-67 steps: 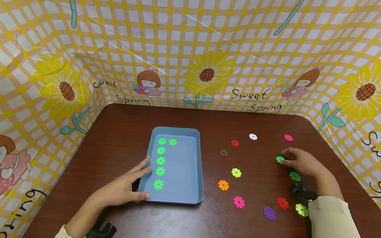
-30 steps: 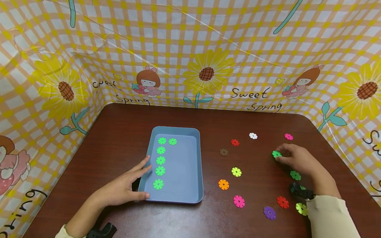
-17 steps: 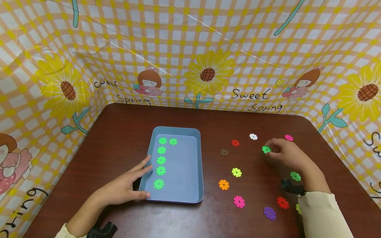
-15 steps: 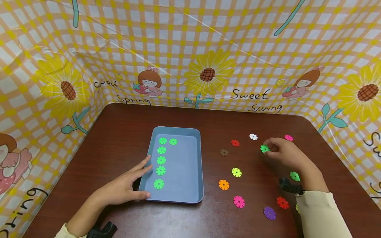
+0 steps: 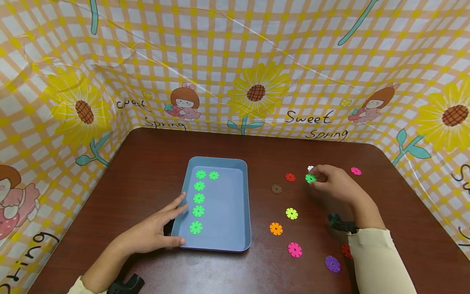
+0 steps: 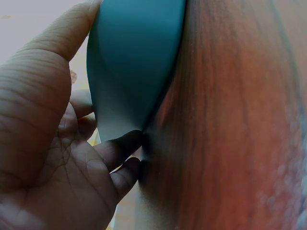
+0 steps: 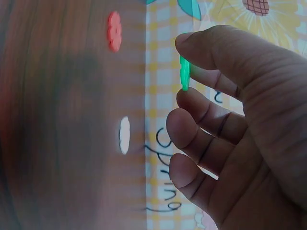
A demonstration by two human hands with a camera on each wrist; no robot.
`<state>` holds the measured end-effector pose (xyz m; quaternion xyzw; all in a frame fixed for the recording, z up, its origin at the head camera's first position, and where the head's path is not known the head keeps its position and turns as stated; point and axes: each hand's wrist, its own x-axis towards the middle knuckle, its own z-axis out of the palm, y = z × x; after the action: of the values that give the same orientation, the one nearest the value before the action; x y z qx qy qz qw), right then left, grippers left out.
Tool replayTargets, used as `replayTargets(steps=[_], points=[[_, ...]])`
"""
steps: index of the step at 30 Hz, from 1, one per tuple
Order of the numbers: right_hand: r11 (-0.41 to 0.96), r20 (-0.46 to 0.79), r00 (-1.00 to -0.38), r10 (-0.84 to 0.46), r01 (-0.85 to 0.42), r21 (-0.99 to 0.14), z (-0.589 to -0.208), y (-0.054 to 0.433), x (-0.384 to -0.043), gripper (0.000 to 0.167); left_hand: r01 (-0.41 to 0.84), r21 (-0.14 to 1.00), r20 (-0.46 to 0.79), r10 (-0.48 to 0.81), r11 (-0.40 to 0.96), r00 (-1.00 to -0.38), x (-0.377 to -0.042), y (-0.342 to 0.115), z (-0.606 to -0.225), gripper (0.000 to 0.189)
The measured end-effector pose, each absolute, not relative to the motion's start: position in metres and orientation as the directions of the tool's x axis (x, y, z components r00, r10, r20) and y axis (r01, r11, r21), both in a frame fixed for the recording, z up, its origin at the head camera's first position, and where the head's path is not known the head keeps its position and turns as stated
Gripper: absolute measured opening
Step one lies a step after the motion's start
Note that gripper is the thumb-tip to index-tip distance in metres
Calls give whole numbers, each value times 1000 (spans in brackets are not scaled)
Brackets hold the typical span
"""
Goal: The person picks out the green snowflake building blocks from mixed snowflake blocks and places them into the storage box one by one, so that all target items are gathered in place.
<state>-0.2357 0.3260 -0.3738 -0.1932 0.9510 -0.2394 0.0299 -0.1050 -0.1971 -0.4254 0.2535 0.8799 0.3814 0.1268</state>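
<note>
Carrying a green disc [image 5: 310,178] closer to the tray [image 5: 229,208]

The right hand [image 5: 341,187] has moved leftward, narrowing its gap to the tray. Thumb and fingers pinch the disc, raised above the table [image 5: 154,163] right of the tray; the hand now partly hides a white disc [image 5: 310,168]. The left hand [image 5: 150,234] has stayed put, fingers relaxed and spread against the tray's left side. Six green discs [image 5: 198,198] lie inside the tray; the carry seems further along, though unfinished.
</note>
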Motion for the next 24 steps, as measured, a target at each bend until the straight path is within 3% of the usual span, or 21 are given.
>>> replayTargets(steps=[24], points=[[723, 38, -885, -464, -403, -561, -356, 236, -259, 19, 363, 733, -13, 545, 576, -838, -105, -198, -427, 93]])
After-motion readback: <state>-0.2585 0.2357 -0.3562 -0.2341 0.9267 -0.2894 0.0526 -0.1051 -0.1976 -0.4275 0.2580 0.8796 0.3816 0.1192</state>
